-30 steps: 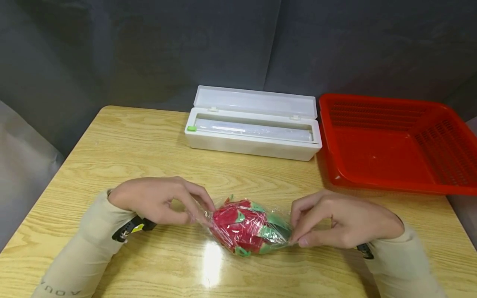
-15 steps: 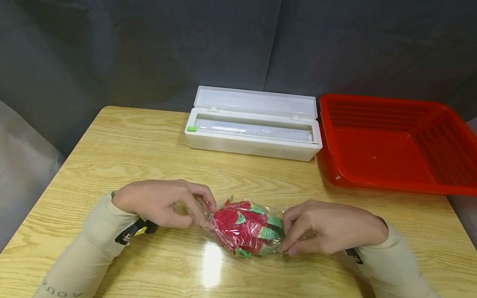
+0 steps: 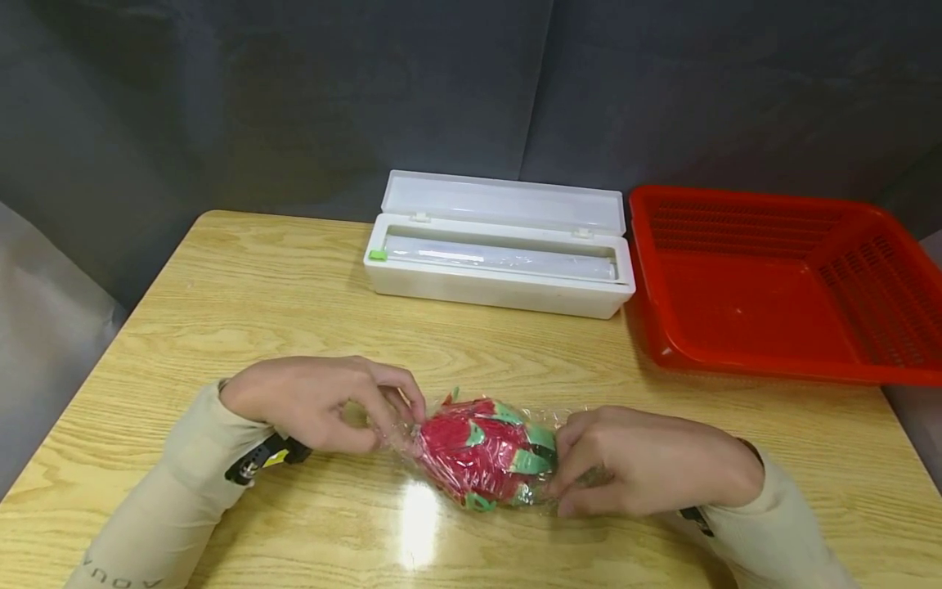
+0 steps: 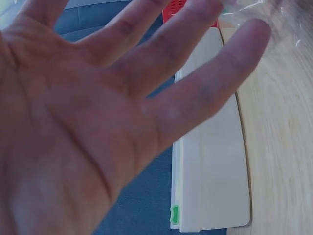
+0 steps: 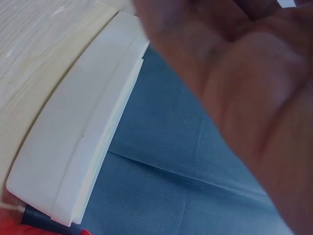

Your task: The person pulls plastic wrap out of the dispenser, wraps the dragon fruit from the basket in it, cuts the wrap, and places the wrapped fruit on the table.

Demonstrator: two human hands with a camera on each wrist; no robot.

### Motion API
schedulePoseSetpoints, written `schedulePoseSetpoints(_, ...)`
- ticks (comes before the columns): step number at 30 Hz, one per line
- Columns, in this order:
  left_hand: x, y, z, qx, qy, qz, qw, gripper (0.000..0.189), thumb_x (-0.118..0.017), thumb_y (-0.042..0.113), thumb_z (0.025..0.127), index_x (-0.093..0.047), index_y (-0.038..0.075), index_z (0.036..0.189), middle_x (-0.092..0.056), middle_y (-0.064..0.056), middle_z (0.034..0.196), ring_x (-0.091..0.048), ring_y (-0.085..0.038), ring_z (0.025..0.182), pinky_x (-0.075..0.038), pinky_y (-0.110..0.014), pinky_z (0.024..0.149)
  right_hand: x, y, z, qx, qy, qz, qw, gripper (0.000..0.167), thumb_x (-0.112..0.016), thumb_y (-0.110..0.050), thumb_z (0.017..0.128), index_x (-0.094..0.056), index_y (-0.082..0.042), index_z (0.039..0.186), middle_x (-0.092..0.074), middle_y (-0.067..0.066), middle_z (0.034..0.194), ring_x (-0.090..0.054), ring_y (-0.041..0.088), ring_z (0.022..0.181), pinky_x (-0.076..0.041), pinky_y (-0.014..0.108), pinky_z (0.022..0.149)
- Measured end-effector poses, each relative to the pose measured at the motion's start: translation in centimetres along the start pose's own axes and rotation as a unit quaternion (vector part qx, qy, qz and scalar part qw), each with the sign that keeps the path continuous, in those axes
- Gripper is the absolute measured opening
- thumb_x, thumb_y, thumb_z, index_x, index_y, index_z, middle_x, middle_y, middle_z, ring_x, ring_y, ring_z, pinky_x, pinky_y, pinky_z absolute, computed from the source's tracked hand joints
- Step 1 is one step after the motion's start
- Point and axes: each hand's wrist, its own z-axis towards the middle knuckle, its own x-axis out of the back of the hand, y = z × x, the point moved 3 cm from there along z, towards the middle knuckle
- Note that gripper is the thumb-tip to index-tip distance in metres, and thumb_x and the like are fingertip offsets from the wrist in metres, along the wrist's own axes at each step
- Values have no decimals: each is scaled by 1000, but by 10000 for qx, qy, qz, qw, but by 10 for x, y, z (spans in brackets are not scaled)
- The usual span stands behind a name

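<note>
A red dragon fruit [image 3: 459,454] with green scales lies on the wooden table, covered in clear, shiny plastic wrap [image 3: 401,442]. At its left end my left hand [image 3: 316,405] pinches the gathered wrap with bent fingers. My right hand [image 3: 648,462] is at the other end, thumb and fingers bent together on the wrap against the green scales. Its fingertips partly cover that end of the fruit. Palm and spread fingers fill much of the left wrist view, with a bit of wrap at the top right. The right wrist view shows only part of the hand, blurred.
Behind the fruit stands a white cling film dispenser box [image 3: 486,296], lid raised, with a film roll [image 3: 500,255] inside and a green slider [image 3: 379,255] at its left. A red plastic basket [image 3: 773,360] stands at the right. A dark curtain [image 3: 294,106] hangs behind the table.
My right hand has moved left and slightly nearer, bringing the wrap's right end in against the fruit. My left hand has shifted only slightly.
</note>
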Motion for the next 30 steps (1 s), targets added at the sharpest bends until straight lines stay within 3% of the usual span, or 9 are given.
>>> schedulePoseSetpoints(3,1,2,-2,-1,28,75,10000,43,-58,4,92,-80,36,108,-63,12,129,-59,-6,118,-55,-26,101,0,-2,1,-196,-63,27,9998,26,-66,-45,99,-81,-26,110,-74,-21,98,-61,-6,90,-56,18,79)
schedulePoseSetpoints(6,2,3,-4,-146,21,162,9998,29,-63,14,98,-81,34,109,-64,10,130,-60,-10,122,-54,-30,105,1,-2,2,-487,-123,62,9987,28,-59,-49,101,-78,-28,104,-69,-23,89,-58,-8,81,-54,17,73)
schedulePoseSetpoints(9,2,4,-4,-288,-43,178,9994,21,-64,30,103,-79,30,118,-65,6,135,-59,-15,127,-53,-33,108,1,-2,5,-710,7,2,9975,24,-56,-47,104,-70,-30,94,-55,-24,75,-47,-10,67,-45,13,61)
schedulePoseSetpoints(12,2,5,-5,-329,-105,127,9993,29,-64,40,102,-76,27,125,-65,5,137,-60,-14,128,-54,-34,108,1,-2,6,-812,281,-177,9961,22,-59,-46,103,-63,-30,88,-43,-22,68,-36,-10,59,-34,11,54)
schedulePoseSetpoints(14,3,5,-5,-183,-114,77,9997,28,-58,35,106,-74,28,128,-66,6,138,-61,-12,128,-54,-33,107,0,-2,8,-840,454,-290,9950,24,-62,-46,100,-58,-29,84,-38,-21,65,-31,-11,56,-28,11,51)
schedulePoseSetpoints(20,5,3,-3,911,32,-152,9957,44,-30,28,114,-70,26,132,-69,14,136,-63,-6,128,-50,-36,115,-4,-2,13,-952,814,-575,9905,37,-67,-54,94,-50,-27,75,-31,-21,59,-25,-12,52,-24,10,49)
schedulePoseSetpoints(23,5,3,-3,1092,80,-132,9939,46,-27,32,115,-68,25,135,-69,15,135,-62,-6,130,-49,-38,117,-6,-3,16,-1092,937,-757,9867,44,-68,-60,89,-47,-25,72,-29,-22,58,-23,-12,51,-23,10,48)
schedulePoseSetpoints(27,5,4,-4,821,23,-138,9965,42,-34,30,114,-73,28,129,-68,14,137,-63,-7,129,-52,-36,114,-8,-5,19,-1369,968,-938,9814,51,-71,-66,82,-44,-24,71,-26,-20,57,-24,-10,51,-22,12,48)
schedulePoseSetpoints(30,6,5,-4,525,-33,-40,9986,35,-44,30,112,-79,30,117,-67,12,137,-63,-8,127,-54,-35,110,-9,-7,20,-1521,976,-1100,9774,53,-76,-65,78,-44,-23,73,-26,-19,58,-26,-8,51,-22,13,48)
